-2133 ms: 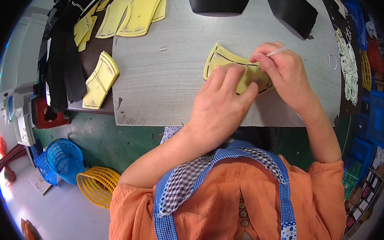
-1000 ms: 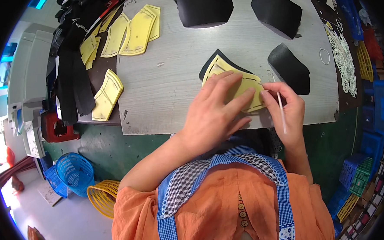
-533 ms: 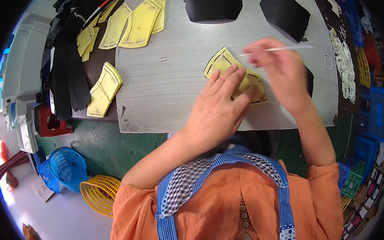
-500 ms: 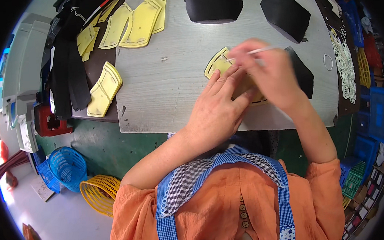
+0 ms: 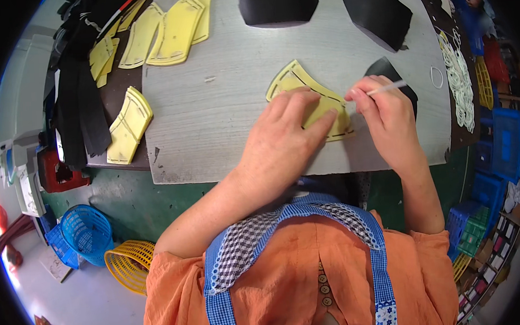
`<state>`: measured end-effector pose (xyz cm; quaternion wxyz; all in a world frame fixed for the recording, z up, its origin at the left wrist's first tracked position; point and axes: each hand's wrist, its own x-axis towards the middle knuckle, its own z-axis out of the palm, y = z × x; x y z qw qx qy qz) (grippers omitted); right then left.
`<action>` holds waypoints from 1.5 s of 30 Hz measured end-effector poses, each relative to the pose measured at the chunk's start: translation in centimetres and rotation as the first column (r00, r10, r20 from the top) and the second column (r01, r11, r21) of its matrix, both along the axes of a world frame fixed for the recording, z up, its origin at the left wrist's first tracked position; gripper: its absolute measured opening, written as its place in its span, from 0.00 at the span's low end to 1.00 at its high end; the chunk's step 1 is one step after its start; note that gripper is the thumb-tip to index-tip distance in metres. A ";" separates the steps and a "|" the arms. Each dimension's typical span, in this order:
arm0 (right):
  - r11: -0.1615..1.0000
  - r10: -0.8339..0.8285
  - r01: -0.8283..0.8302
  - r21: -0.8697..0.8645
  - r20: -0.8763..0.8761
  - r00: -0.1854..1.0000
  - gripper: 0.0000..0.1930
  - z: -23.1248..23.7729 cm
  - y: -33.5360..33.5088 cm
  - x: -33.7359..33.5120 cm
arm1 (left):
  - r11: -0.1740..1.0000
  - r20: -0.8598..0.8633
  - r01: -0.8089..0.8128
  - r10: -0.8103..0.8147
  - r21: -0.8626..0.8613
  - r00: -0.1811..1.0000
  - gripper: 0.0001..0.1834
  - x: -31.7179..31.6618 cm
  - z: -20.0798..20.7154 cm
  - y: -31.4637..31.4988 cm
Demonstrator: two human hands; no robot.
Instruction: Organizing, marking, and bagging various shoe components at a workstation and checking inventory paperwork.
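Observation:
Toward the right of the grey board, a curved yellow template (image 5: 294,77) with dark narrow slots lies flat. My left hand (image 5: 281,126) rests over its middle, fingers laid out and thumb apart, covering part of it. My right hand (image 5: 389,111) pinches a thin white pen (image 5: 387,87), its tip at the template's right edge. Just behind the right hand lies a black material piece (image 5: 393,73), partly hidden by the hand. Two more black pieces lie farther back, one at centre (image 5: 278,5) and one at right (image 5: 379,16).
Several yellow templates (image 5: 174,34) lie at the board's far left, with another stack (image 5: 130,125) by its left edge. Black strips (image 5: 84,113) hang over the table's left side. White cord (image 5: 459,87) lies at right. Blue (image 5: 87,233) and yellow baskets (image 5: 130,263) stand on the floor.
My right hand and the pen have moved from the template's upper side to its right end. My left hand has shifted slightly left. The whole view has shifted a little.

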<state>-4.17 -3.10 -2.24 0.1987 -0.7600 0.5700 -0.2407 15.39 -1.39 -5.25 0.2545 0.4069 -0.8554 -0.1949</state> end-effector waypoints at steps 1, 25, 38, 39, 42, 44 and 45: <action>0.998 0.055 -0.052 -0.042 0.064 0.996 0.09 0.0 0.7 -0.2 | 0.999 0.008 -0.027 0.026 0.031 1.000 0.17 0.0 0.1 -0.1; 0.861 -0.495 0.507 0.049 0.314 0.810 0.07 -0.7 7.3 -8.8 | 0.984 0.310 0.168 -0.180 0.067 0.934 0.37 4.7 2.6 -1.4; 0.964 -0.106 0.154 -0.215 0.218 0.970 0.17 -1.8 3.0 -0.8 | 0.998 0.043 -0.014 0.017 -0.068 0.999 0.22 -0.6 0.1 1.3; 0.987 -0.127 0.150 -0.051 0.311 0.942 0.20 -1.4 2.5 -1.3 | 0.998 0.041 -0.021 0.024 -0.061 0.999 0.22 -0.5 0.0 1.3; 0.991 -0.129 0.087 0.100 0.575 0.808 0.14 0.2 0.2 -0.6 | 0.999 0.010 -0.007 0.008 -0.051 1.000 0.21 -0.7 -0.2 1.2; 0.996 0.015 -0.057 0.068 0.511 0.860 0.14 -0.2 -1.7 1.2 | 0.999 0.001 -0.003 0.003 -0.050 1.000 0.20 -0.7 -0.3 1.1; 0.978 0.162 -0.202 0.045 0.436 0.885 0.14 -0.2 -2.6 2.3 | 0.999 -0.001 -0.005 0.005 -0.048 1.000 0.20 -0.7 -0.3 1.1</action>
